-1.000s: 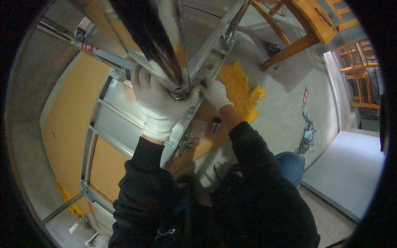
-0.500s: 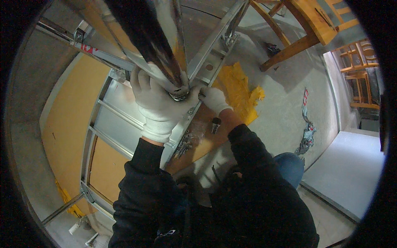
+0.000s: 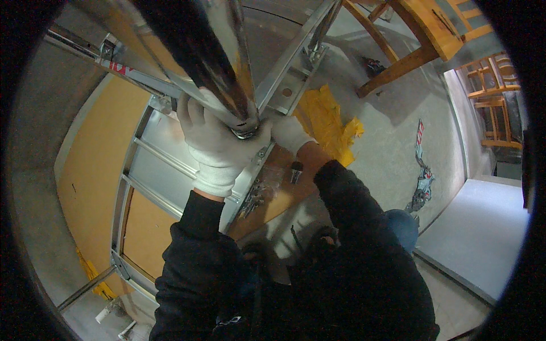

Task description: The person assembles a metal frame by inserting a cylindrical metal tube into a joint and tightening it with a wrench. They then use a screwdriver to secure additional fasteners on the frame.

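Clear plastic (image 3: 273, 175), possibly a bag, lay near the centre of my head view; I could not tell whether any of the metal hardware (image 3: 250, 206) was inside it. Those small, bright pieces sat loose-looking in a cluster toward seven o'clock, on a brown sheet (image 3: 278, 199). A small dark cylinder (image 3: 296, 173) stood or lay just right of centre, toward three; contents, if any, not readable. The shiny metal post (image 3: 207, 62) ran from the rim between eleven and twelve down to its lower end, just off centre at eleven. I logged the left hand (image 3: 215, 133), white-gloved, as clamped around that lower end: fingers up its left side, thumb side across to the right, wrist toward seven, black-sleeved forearm rising from between six and seven. The right hand (image 3: 291, 134), also gloved, was at one o'clock, close against the left; its forearm came up from five and angled inward. Its fingertips were hidden, so I could not tell whether they were together or gripping anything. A metal frame (image 3: 121, 207) with crossbars spread toward nine, and a crumpled yellow sheet (image 3: 325, 122) lay near two, beyond the right hand.
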`<state>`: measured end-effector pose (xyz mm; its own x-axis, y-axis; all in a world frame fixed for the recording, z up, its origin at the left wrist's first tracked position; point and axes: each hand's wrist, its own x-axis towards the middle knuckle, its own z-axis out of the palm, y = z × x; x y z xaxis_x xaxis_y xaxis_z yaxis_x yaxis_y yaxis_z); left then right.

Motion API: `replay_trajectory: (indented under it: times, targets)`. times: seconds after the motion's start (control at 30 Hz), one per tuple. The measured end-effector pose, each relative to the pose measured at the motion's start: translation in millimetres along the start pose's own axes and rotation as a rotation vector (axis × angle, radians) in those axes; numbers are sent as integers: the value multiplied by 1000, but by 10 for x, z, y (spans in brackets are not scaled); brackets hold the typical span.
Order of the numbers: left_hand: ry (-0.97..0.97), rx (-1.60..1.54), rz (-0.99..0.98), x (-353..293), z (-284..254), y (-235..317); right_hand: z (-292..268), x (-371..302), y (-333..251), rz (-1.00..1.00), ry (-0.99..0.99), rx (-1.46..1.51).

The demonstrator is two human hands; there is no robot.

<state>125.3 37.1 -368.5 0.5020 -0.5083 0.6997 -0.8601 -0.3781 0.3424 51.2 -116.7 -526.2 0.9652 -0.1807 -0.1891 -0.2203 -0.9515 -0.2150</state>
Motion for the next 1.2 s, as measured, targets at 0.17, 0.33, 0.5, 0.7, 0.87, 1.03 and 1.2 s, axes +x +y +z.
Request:
replay_trajectory:
  times: [0.17,0.33,0.5,0.7,0.87,1.03,1.2]
  targets:
    - [-24,-112,-54,12,118,73,418,178,485,-287,105,-99]
    - [-56,-63,-61,-28,-1,-9,134,109,-33,88,-57,121]
    - [-23,-88,-80,-14,57,23,421,30,-229,694,199,623]
    - [-11,-50,-71,-44,39,-29,581,70,-463,946,340,899]
    - [-34,14,1,60,18,60,620,-59,-243,786,368,881]
    - [-18,33,11,83,-64,85,339,-116,45,526,216,508]
    - [9,33,21,86,-66,87,219,-95,187,240,151,192]
